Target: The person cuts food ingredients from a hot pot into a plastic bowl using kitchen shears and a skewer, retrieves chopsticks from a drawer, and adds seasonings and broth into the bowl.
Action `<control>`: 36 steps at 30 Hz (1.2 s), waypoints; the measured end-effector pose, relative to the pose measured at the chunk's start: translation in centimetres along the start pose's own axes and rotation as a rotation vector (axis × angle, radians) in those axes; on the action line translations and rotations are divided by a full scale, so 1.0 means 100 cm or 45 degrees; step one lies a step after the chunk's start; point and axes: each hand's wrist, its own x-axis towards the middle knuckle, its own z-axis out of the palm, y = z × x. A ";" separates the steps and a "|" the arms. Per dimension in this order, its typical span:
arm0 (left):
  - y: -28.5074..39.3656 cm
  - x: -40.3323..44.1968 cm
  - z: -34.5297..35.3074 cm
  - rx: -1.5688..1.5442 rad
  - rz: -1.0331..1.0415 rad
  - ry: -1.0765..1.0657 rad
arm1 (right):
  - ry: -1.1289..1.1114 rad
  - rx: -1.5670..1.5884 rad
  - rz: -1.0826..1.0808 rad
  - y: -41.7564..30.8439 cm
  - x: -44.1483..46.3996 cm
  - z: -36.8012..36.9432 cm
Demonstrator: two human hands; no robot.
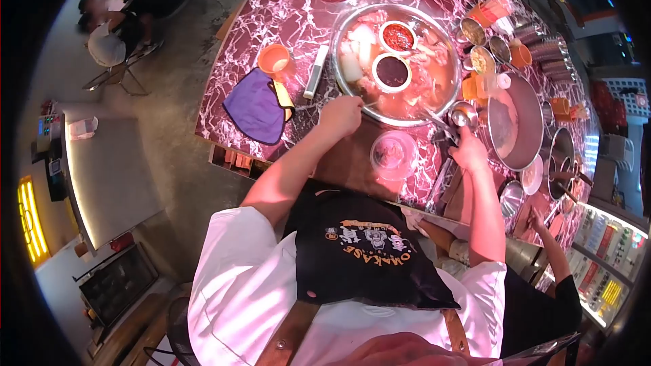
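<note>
Left hand, fingers curled together beside round silver-metal basin; right hand, grip indiscernible, near slim metal utensil; best kept clear of round white sauce cup.

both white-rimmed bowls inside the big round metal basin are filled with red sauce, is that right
Not quite: only the farther bowl holds red sauce. The nearer bowl holds something dark, almost black, as the head view shows. Both bowls are white-rimmed and inside the big round metal basin.
</note>
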 end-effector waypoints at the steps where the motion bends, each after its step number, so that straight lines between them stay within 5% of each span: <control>1: -0.006 0.005 -0.019 0.077 -0.001 0.009 | -0.016 0.053 0.058 -0.002 -0.006 -0.015; 6: -0.011 0.076 -0.094 0.184 -0.086 0.165 | 0.204 0.268 -0.047 0.000 -0.014 -0.044; 11: 0.018 0.165 -0.120 0.387 -0.170 -0.001 | 0.272 0.460 -0.107 0.002 0.019 -0.025; 15: 0.006 0.216 -0.075 0.270 -0.312 -0.042 | 0.264 0.516 -0.117 0.000 0.036 -0.016; 20: -0.027 0.211 0.001 -0.245 -0.683 0.250 | 0.349 0.522 -0.242 0.003 0.070 -0.019; 21: -0.028 0.195 0.017 -0.361 -0.684 0.374 | 0.218 0.553 -0.168 -0.007 0.078 -0.034; 25: -0.020 0.156 0.054 -0.480 -0.473 0.868 | 0.379 0.453 -0.633 -0.028 0.152 -0.047; 28: -0.017 0.150 0.068 -0.544 -0.370 0.950 | 0.508 0.024 -0.848 -0.059 0.205 -0.076; 36: -0.020 0.121 0.050 -0.678 -0.219 0.961 | 0.371 -0.255 -1.112 -0.103 0.219 -0.141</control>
